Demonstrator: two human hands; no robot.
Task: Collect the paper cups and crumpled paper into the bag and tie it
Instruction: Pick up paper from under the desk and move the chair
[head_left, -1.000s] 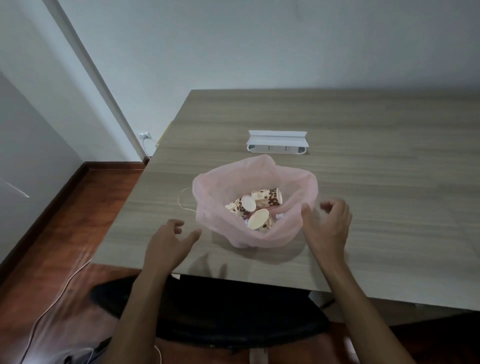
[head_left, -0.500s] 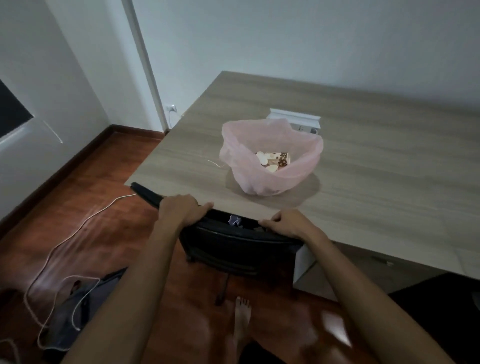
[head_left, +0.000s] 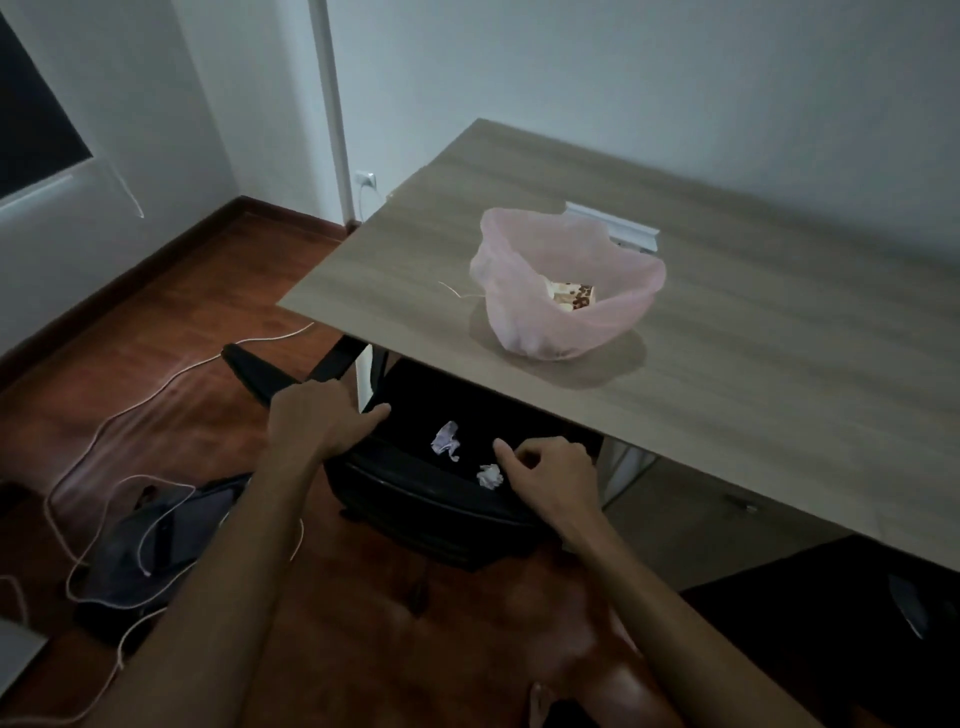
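Observation:
A pink plastic bag (head_left: 519, 322) stands open on the wooden table (head_left: 753, 374), with patterned paper cups (head_left: 574, 296) inside it. Below the table's near edge, a black chair (head_left: 415, 493) is pulled out. Two crumpled papers lie on its seat, one lilac (head_left: 445, 439) and one white (head_left: 490, 475). My left hand (head_left: 317, 418) grips the chair's left edge. My right hand (head_left: 548, 467) hovers just right of the white paper with loosely curled fingers, holding nothing.
A white power strip (head_left: 615, 227) lies behind the bag and a thin string (head_left: 457, 292) to its left. On the wooden floor at the left are a dark bag (head_left: 161, 540) and loose white cables (head_left: 130, 415). A foot shows at the bottom.
The chair has slid out from under the table, baring two crumpled papers on its seat. My right hand has left the chair's edge and moved over the seat. My view has backed away.

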